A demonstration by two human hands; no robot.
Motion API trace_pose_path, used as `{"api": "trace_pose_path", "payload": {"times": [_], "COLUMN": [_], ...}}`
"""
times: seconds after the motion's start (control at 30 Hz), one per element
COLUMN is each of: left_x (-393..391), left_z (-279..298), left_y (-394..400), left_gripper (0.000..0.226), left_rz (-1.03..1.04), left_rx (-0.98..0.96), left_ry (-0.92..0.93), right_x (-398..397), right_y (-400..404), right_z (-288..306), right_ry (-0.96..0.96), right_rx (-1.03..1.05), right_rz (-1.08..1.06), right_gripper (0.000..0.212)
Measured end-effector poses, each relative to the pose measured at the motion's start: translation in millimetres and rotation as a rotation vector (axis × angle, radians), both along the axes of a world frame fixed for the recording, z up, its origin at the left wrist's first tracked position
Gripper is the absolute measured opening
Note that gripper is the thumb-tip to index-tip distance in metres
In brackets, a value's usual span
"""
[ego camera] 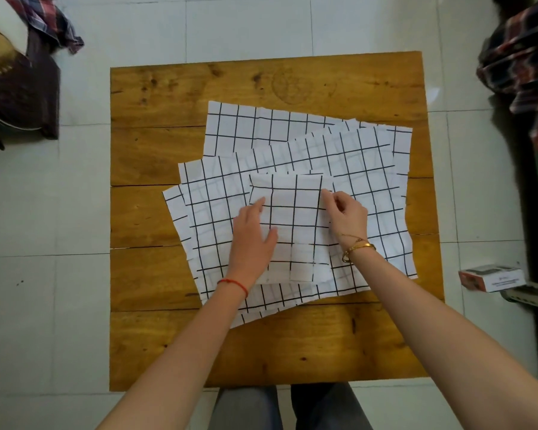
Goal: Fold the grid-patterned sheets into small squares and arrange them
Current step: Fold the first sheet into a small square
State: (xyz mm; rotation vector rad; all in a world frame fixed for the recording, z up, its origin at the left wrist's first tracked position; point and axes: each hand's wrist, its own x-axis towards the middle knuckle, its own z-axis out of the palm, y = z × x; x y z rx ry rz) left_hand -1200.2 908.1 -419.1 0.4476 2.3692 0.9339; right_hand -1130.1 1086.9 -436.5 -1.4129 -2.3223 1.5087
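Head view, folded sheet (292,221) long axis running away, left hand (253,235) flat on it

- One wooden table (156,156), built of several planks.
- Four grid sheets by my count: one folded sheet (292,212) on top and three flat sheets (361,169) fanned beneath it; overlap makes the number uncertain.
- Two hands: left hand (253,234), right hand (347,217).
- One red string (233,283) on the left wrist.
- One gold bangle (358,250) on the right wrist.
- One small box (491,277) on the floor, right.
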Motion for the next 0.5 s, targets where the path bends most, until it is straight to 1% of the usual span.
{"api": "trace_pose_path", "payload": {"times": [0.1,0.2,0.33,0.43,0.47,0.5], "left_x": [-22,-47,-69,-76,-77,-76], "left_z": [-8,-12,-16,-16,-16,-17], "left_y": [-6,-2,9,15,16,17], "left_gripper": [0.055,0.056,0.053,0.051,0.051,0.051], "left_rz": [0.185,0.299,0.345,0.37,0.37,0.365], "left_rx": [0.001,0.062,0.077,0.095,0.096,0.089], "left_ry": [0.002,-0.096,-0.212,-0.257,-0.263,-0.26], "right_x": [-4,-9,-14,-19,-22,-26], "right_y": [4,7,10,12,12,12], "right_z": [-5,-7,-10,-9,-7,-4], "right_ry": [-0.015,-0.011,-0.022,-0.032,-0.012,0.013], "right_rx": [0.061,0.077,0.074,0.083,0.136,0.234], "right_rz": [0.025,0.047,0.062,0.047,0.05,0.07], "right_gripper": [0.034,0.03,0.03,0.019,0.02,0.029]}}
